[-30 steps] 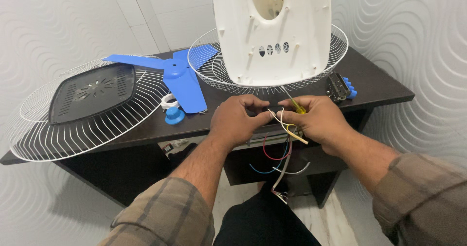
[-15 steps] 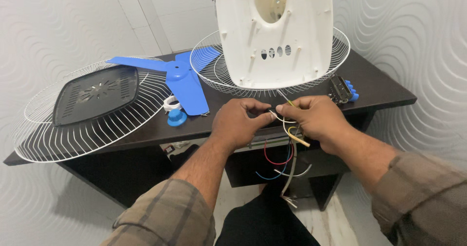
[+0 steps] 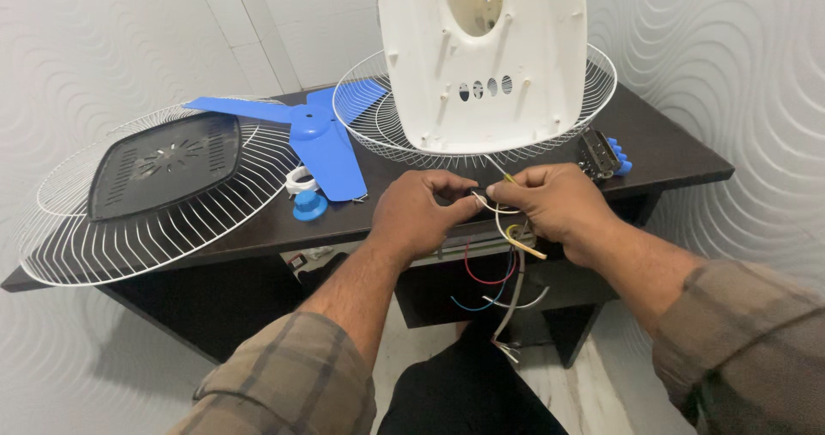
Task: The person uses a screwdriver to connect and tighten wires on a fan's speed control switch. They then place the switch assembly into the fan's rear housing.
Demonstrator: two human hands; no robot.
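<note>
Both hands were found at the front edge of the dark table, directly below the white fan housing, which stood upright at the table's rear. The left hand was closed, its thumb and fingertips pinched on the wires at a point just ahead of the housing's lower edge. The right hand was likewise closed, its fingertips pinched on the same wires, facing the left hand and almost touching it. The wires were seen to run between the two sets of fingertips; a white and yellow loop hung beneath the right hand, and red, blue and white strands trailed down below the table edge. Whether the strands were joined at the pinch could not be told, the spot being covered by the fingers.

A white wire grille lay flat on the table under and around the housing. A blue fan blade lay to the left of the housing, partly over that grille. A blue knob and a white ring rested just in front of the blade. A second grille with a black centre plate lay at the table's left end, overhanging its edge. A small metal part with blue buttons was noted to the right of the housing.
</note>
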